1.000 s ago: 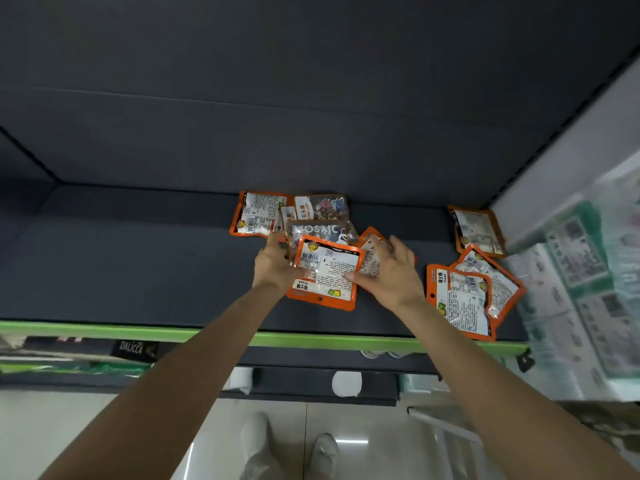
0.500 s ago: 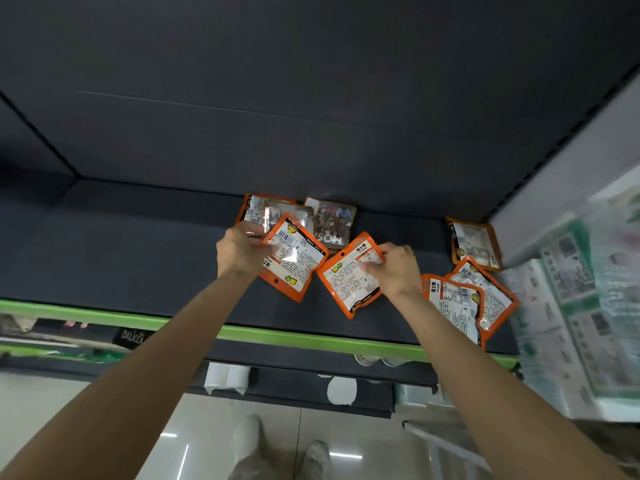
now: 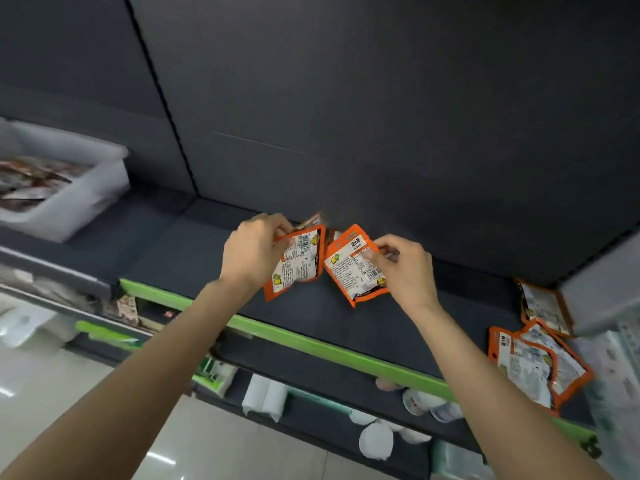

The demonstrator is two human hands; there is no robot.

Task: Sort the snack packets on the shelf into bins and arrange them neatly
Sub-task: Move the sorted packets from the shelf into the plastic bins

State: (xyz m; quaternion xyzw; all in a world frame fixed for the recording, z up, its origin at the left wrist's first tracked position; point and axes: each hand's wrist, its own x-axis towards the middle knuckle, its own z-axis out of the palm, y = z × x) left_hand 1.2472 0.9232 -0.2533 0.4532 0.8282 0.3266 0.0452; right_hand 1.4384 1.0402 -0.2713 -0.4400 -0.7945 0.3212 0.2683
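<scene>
My left hand grips an orange snack packet by its upper edge, lifted off the dark shelf. My right hand pinches a second orange packet just to the right of the first; the two nearly touch. Behind them a bit of another packet peeks out, mostly hidden. Three more orange packets lie at the shelf's right end: one at the back, two overlapping at the front. A white bin holding several packets stands on the shelf at the far left.
The shelf has a green front edge. Below it, a lower shelf holds white cups and rolls. A pale upright panel with blurred packaging bounds the right side. Dark back panels rise behind the shelf.
Both hands have lifted their orange packets off the shelf and drawn them together. The view has swung left, bringing the white bin into sight and pushing the right-hand packets toward the frame's edge.
</scene>
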